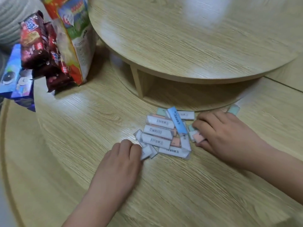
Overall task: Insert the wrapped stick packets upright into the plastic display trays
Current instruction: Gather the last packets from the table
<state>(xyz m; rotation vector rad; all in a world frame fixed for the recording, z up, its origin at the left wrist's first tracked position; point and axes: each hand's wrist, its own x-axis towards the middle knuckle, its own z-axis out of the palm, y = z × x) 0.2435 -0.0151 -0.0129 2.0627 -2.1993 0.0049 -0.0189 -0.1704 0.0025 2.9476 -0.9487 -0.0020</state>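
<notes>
The person's bare left hand (124, 154) lies nearest, knuckles up on the pale wood-grain tabletop (82, 128), its fingers curled over two white packets (146, 152) at the near-left edge of the pile. That pile of flat wrapped stick packets (164, 136), mostly white with black print and some salmon-pink beneath, lies loose on the table between the two hands, none standing upright. A light blue packet (177, 120) lies slantwise on top, just beside the right hand's fingertips. The right hand (226, 135) is clenched on a salmon-pink packet (198, 137) at the pile's right edge, with a pale green one pressed against it. Beyond this hand's knuckles lies a lone pale green packet (233, 109), blurred. Behind the pile rises a round raised wooden tier (180, 38). Far off past the left hand stand dark red biscuit packs (35, 40), a large orange-and-green snack bag (72, 35) and a blue printed box (14, 74).
</notes>
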